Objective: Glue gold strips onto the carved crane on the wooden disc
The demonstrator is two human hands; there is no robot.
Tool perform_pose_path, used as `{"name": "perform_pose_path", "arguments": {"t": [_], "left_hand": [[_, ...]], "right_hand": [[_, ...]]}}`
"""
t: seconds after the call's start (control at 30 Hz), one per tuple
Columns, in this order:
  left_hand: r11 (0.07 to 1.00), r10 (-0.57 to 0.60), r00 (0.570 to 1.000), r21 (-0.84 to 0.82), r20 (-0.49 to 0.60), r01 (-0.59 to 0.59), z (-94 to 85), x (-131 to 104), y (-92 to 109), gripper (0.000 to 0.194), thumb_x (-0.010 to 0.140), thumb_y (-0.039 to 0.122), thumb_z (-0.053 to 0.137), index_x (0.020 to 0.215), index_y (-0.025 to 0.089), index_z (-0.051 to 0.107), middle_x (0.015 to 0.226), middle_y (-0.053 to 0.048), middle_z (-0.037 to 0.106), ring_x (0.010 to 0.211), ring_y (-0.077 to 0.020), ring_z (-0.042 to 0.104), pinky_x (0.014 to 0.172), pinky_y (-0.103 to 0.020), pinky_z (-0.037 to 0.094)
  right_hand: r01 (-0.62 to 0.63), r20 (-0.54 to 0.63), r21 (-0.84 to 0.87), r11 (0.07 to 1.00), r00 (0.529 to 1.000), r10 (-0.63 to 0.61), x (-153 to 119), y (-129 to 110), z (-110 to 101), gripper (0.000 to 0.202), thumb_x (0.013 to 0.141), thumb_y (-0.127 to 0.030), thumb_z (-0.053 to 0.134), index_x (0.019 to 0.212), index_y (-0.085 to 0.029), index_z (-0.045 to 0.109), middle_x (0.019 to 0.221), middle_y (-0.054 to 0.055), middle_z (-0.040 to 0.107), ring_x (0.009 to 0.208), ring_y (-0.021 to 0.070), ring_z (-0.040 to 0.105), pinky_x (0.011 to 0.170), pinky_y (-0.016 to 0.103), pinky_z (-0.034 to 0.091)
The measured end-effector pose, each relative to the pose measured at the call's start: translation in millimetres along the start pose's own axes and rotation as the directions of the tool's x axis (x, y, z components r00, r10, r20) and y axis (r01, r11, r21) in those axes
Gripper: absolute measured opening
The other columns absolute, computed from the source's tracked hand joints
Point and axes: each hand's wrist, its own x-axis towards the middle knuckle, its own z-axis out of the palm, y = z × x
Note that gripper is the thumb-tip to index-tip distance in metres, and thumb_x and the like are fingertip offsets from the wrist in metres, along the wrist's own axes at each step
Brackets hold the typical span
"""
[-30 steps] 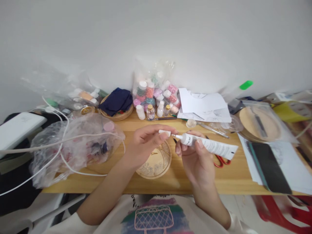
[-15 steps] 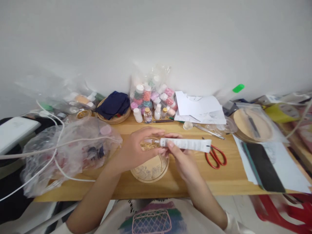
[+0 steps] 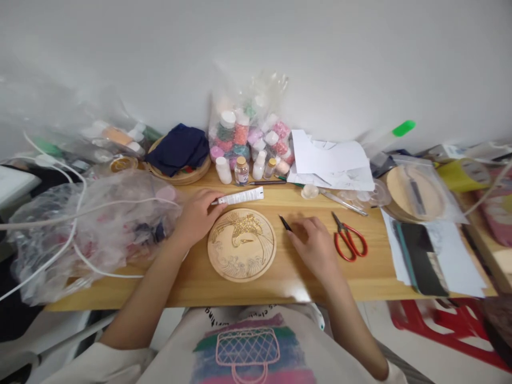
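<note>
A round wooden plaque (image 3: 230, 250) lies in front of me, carved with a crane and waves. Golden thread or wire fills the crane's body and part of its wings. At its upper left, my left hand (image 3: 202, 216) has its fingers closed round the narrow nozzle end of a white squeeze tube (image 3: 246, 197), which lies behind the plaque. Right of the plaque, my right hand (image 3: 316, 242) rests low over the table, its fingers curled on a slim black pointed tool (image 3: 285, 223). Most of that tool is hidden under the hand.
Red-handled scissors (image 3: 350, 240) lie beyond my right hand, a phone (image 3: 422, 258) on papers farther right. Small bottles (image 3: 241, 172) and a bag of bead jars (image 3: 250, 128) stand behind. Crumpled plastic (image 3: 108, 229) and white cables (image 3: 76, 224) cover the left side.
The tube has gone from between both hands down to the table behind the plaque, at my left hand. My right hand has let go of it and moved right to the black tool.
</note>
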Motion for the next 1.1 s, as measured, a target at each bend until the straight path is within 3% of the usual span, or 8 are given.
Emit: {"name": "perform_pose_path", "arguments": {"t": [0.23,0.37,0.53,0.6,0.77,0.9,1.0,1.1], "left_hand": [[0.978,0.017,1.000,0.206,0.011,-0.019,9.8,7.9,-4.9,0.023,0.086,0.026,0.057,0.105,0.019,0.068,0.108,-0.011,0.063,0.104,-0.0278,0.057,0.097,-0.047,0.044],[0.950,0.077,0.997,0.306,-0.025,-0.066,8.9,-2.9,11.1,0.034,0.089,0.024,0.056,0.122,0.018,0.061,0.121,-0.014,0.057,0.116,-0.0307,0.053,0.103,-0.050,0.040],[0.982,0.161,0.983,0.084,0.094,-0.169,14.0,-29.2,53.8,0.019,0.092,0.031,0.054,0.099,0.021,0.068,0.109,-0.007,0.065,0.105,-0.0230,0.059,0.098,-0.041,0.045],[0.969,0.096,0.977,-0.243,0.190,-0.048,20.7,-37.3,69.9,0.023,0.093,0.036,0.053,0.095,0.021,0.069,0.100,-0.006,0.069,0.099,-0.0214,0.062,0.091,-0.036,0.047],[0.641,-0.141,0.924,-0.678,0.356,0.360,36.0,-42.2,83.6,0.025,0.082,0.043,0.064,0.078,0.018,0.069,0.069,-0.001,0.064,0.062,-0.0126,0.055,0.059,-0.025,0.041],[0.346,-0.224,0.836,-0.761,0.501,0.549,39.2,-42.5,79.9,0.033,0.069,0.044,0.080,0.064,0.015,0.066,0.052,0.003,0.051,0.051,-0.0072,0.044,0.051,-0.021,0.032],[0.065,-0.292,0.757,-0.777,0.585,0.626,41.0,-42.5,81.4,0.039,0.056,0.043,0.089,0.068,0.013,0.067,0.055,0.003,0.053,0.049,-0.0050,0.044,0.049,-0.019,0.032],[0.013,-0.289,0.758,-0.789,0.585,0.614,43.9,-39.5,87.1,0.045,0.052,0.046,0.091,0.067,0.013,0.064,0.058,0.004,0.054,0.048,-0.0030,0.043,0.049,-0.017,0.034]], "right_hand": [[0.038,-0.016,-0.158,0.987,0.999,-0.041,3.1,-9.0,4.6,0.016,0.087,-0.024,0.053,0.085,-0.018,0.067,0.088,0.012,0.065,0.084,0.0269,0.059,0.074,0.040,0.046],[-0.007,-0.053,0.122,0.992,0.998,0.013,1.1,-6.7,0.3,0.013,0.087,-0.029,0.055,0.084,-0.018,0.062,0.083,0.009,0.067,0.078,0.0235,0.060,0.071,0.038,0.046],[0.019,0.042,0.665,0.747,0.997,-0.062,-10.3,-19.6,-16.7,0.032,0.086,-0.028,0.065,0.116,-0.024,0.055,0.076,-0.003,0.062,0.068,0.0131,0.058,0.062,0.026,0.046],[0.068,0.051,0.707,0.704,0.988,-0.147,-15.5,-30.7,-21.7,0.028,0.087,-0.024,0.064,0.114,-0.026,0.060,0.078,-0.003,0.061,0.067,0.0113,0.057,0.061,0.024,0.046],[0.058,0.202,0.717,0.694,0.937,-0.286,-24.8,-49.3,-21.4,0.017,0.087,-0.022,0.064,0.101,-0.025,0.073,0.078,0.001,0.068,0.064,0.0111,0.057,0.062,0.025,0.049],[-0.171,0.314,0.846,0.505,0.925,-0.213,-27.2,-46.7,-15.0,0.016,0.089,-0.030,0.063,0.097,-0.025,0.076,0.072,0.001,0.068,0.061,0.0111,0.058,0.059,0.024,0.050],[-0.129,0.236,0.907,0.400,0.944,-0.232,-26.8,-45.1,-10.7,0.021,0.087,-0.027,0.064,0.105,-0.028,0.075,0.087,0.004,0.073,0.077,0.0146,0.067,0.073,0.028,0.056],[0.094,0.032,0.863,0.497,0.971,-0.238,-24.7,-48.6,-4.8,0.035,0.080,-0.019,0.071,0.113,-0.032,0.072,0.094,0.004,0.072,0.088,0.0166,0.068,0.081,0.030,0.057]]}}
